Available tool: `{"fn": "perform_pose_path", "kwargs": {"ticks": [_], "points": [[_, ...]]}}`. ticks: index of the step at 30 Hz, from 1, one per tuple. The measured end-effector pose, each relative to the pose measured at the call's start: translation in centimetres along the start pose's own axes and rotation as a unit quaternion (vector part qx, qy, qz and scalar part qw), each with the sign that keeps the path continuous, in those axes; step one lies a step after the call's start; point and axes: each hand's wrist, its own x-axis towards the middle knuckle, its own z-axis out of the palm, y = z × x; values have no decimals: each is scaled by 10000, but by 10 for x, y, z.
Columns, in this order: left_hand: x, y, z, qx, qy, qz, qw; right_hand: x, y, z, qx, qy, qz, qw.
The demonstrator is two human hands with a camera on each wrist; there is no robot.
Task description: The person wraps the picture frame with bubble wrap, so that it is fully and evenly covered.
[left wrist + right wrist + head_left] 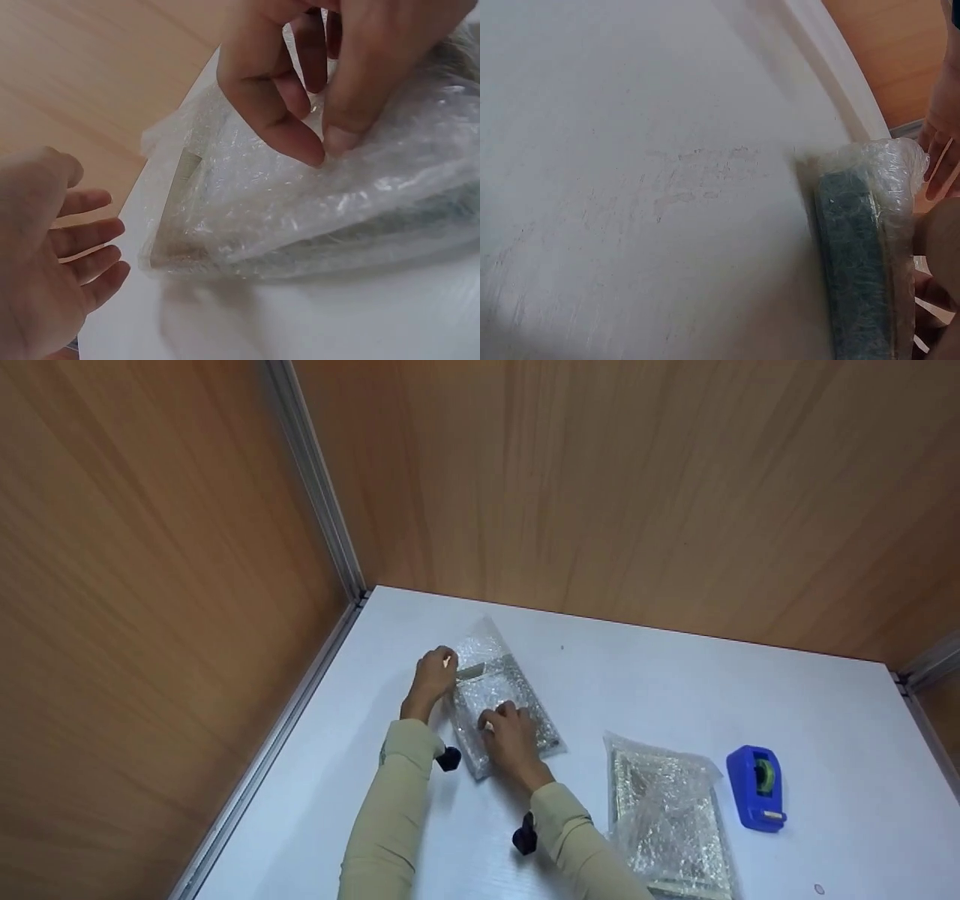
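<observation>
A flat rectangular item in clear bubble wrap (487, 690) lies slanted on the white table, with a loose end of wrap beyond its far edge. Through the wrap a dark green side (851, 262) shows; what the item is cannot be told. My right hand (511, 737) is over the package, and in the left wrist view its thumb and index finger (296, 139) pinch the top layer of bubble wrap. Beside the package's far left edge is my left hand (435, 673). Its fingers (90, 236) are loosely extended, apart from the wrap, in the left wrist view.
To the right lies a second flat package (667, 810) in bubble wrap. A blue tape dispenser (754, 787) with a roll of tape stands beyond it. Wooden panels (600, 495) close off the table (330, 780) at the back and left.
</observation>
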Motion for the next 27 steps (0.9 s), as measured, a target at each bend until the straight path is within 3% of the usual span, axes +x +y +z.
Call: {"fn": "perform_pose_path", "kwargs": {"ticks": [3, 10, 17, 20, 27], "points": [[2, -1, 0, 99, -208, -182, 9996, -4, -2, 0, -23, 101, -49, 9999], [2, -12, -2, -282, -715, -746, 9942, -12, -11, 0, -50, 116, -114, 9999], [2, -13, -5, -558, -730, -721, 9932, -18, -16, 0, -132, 190, -166, 9996], [2, -12, -6, -474, -742, -772, 9931, -20, -17, -2, -99, 169, -141, 9997], [-1, -8, -2, 218, -737, -815, 9937, -25, -20, -5, -138, 109, -158, 9997]]}}
